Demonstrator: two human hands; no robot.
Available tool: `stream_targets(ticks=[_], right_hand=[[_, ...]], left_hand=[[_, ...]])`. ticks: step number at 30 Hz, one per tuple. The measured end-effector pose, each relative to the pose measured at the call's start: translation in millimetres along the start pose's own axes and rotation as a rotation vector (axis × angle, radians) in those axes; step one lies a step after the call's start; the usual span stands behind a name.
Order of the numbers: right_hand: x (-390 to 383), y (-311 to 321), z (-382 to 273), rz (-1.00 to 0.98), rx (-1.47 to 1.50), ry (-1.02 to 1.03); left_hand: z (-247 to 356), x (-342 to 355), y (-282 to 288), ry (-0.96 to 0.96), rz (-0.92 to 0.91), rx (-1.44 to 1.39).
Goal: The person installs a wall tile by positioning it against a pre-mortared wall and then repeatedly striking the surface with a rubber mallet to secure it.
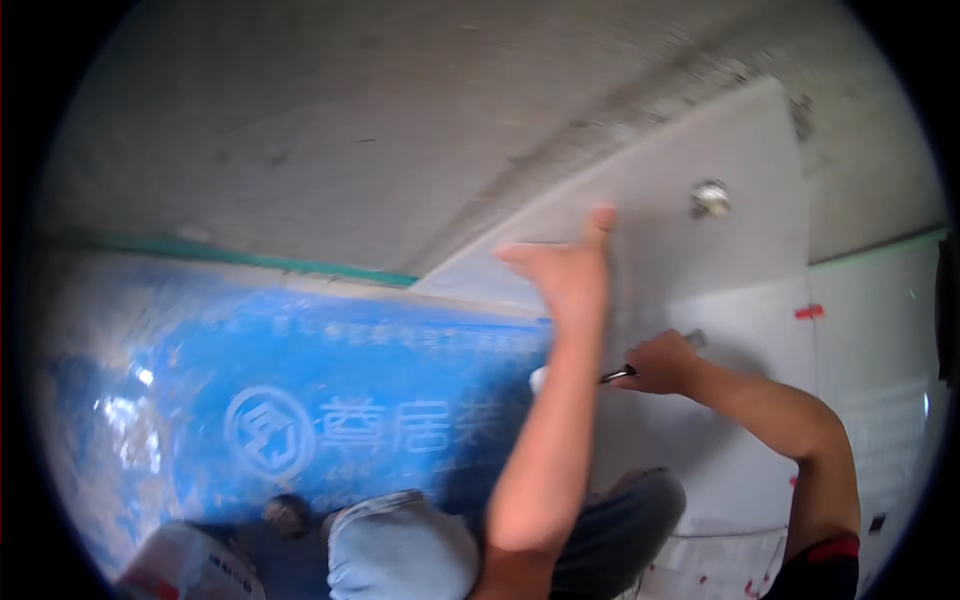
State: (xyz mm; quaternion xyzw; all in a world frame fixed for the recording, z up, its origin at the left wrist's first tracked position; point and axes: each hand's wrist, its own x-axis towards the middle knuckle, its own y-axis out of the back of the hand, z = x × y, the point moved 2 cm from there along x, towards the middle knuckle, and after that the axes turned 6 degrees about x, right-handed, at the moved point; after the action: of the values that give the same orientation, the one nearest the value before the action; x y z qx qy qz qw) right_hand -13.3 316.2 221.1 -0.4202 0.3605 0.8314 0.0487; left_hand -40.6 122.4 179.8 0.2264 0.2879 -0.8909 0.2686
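Note:
My left hand (565, 270) reaches over a large pale tile (720, 130) against the grey concrete surface, its fingers spread on or just in front of it; contact is unclear in the blur. A round metal fitting (709, 198) sits in the tile's right part. Lower right, my right hand (655, 362) is closed round the handle of a tool (617, 374) with a dark, shiny shaft. A white part (539, 379) at the tool's far end is mostly hidden behind my left forearm.
A blue printed protective sheet (250, 350) covers the left floor; pale tiles (870, 400) with red clips (808, 312) lie at right. A green strip (340, 272) edges the grey concrete (300, 140). My bent legs (400, 545) and a white bucket-like container (190, 565) are along the bottom.

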Motion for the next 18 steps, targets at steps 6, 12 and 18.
stream_targets(ticks=[6,12,18], right_hand=[[13.5,-19.6,91.7,-0.152,-0.148,-0.055],[-8.9,-34.6,115.4,-0.172,-0.163,-0.09],[-15.9,-53.9,150.9,-0.028,-0.083,-0.203]], left_hand=[[-13.1,10.5,-11.4,-0.161,-0.069,-0.228],[-11.8,7.9,-6.6,-0.156,-0.037,-0.195],[-23.5,24.0,3.1,-0.251,-0.062,-0.191]])
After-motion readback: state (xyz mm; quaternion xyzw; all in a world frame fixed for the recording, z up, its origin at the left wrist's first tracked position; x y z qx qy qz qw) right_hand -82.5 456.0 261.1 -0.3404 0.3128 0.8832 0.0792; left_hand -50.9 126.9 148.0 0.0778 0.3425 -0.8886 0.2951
